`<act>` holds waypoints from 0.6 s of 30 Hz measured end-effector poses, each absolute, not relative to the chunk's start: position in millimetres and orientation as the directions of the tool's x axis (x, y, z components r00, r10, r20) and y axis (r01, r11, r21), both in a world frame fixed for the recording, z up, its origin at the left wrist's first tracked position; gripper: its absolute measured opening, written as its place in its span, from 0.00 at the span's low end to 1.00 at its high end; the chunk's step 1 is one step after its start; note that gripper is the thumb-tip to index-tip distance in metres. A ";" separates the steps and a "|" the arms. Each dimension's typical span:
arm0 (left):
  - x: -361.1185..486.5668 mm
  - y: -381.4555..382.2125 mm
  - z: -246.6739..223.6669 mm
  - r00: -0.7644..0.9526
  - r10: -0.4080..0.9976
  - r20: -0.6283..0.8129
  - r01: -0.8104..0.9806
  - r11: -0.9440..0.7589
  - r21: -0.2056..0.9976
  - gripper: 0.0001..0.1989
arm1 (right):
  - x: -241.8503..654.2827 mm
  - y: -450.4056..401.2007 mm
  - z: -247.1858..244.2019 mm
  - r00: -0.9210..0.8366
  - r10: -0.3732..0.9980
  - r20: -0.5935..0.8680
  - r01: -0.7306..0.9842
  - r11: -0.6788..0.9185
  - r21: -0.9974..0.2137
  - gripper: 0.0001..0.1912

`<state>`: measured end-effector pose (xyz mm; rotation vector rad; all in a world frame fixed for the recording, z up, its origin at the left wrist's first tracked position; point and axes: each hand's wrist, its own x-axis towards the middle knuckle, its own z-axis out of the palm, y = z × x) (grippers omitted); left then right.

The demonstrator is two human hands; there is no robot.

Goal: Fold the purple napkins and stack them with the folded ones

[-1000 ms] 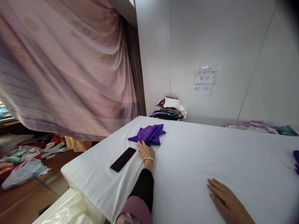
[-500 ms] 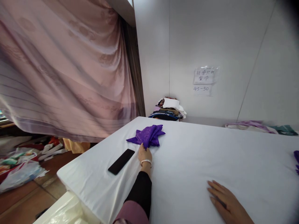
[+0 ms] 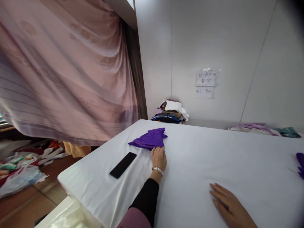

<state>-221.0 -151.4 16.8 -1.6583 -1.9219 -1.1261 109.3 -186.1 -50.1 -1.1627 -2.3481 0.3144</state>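
A purple cloth napkin (image 3: 149, 138) lies folded on the white-covered table (image 3: 190, 177), its several pointed corners fanning out. At the napkin's near right corner, my left hand (image 3: 159, 157) is closed with the fingertips pinching the cloth; a bracelet circles that wrist. My right hand (image 3: 224, 199) rests on the table at the lower right, fingers stretched out, holding nothing. To the left of my left arm is a black phone (image 3: 123, 165), apart from the napkin.
Folded cloths (image 3: 169, 112) are piled behind the far table edge, by a wall with a handwritten sign (image 3: 206, 78). More purple cloth (image 3: 300, 164) shows at the right edge. A pink curtain (image 3: 78, 69) hangs on the left, above plastic bags (image 3: 21, 174) on the floor.
My left hand has moved to the right with a corner of the napkin, so the upper layer now lies as a broader, flatter triangle. My right hand has stayed in place.
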 end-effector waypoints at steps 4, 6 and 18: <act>-190.2 -156.7 16.5 -0.065 0.688 0.723 0.962 -0.149 0.228 0.16 | 108.7 -185.5 -49.7 -0.503 0.802 0.321 0.672 0.597 -0.439 0.18; -174.5 -161.2 16.1 0.018 0.695 0.719 0.955 -0.225 0.193 0.17 | 108.9 -185.3 -49.9 -0.493 0.807 0.326 0.658 0.590 -0.468 0.18; -86.8 -206.3 12.8 0.485 0.632 0.605 0.753 -0.654 0.080 0.15 | 108.4 -191.4 -21.4 -0.199 0.968 0.155 0.360 0.219 -0.907 0.24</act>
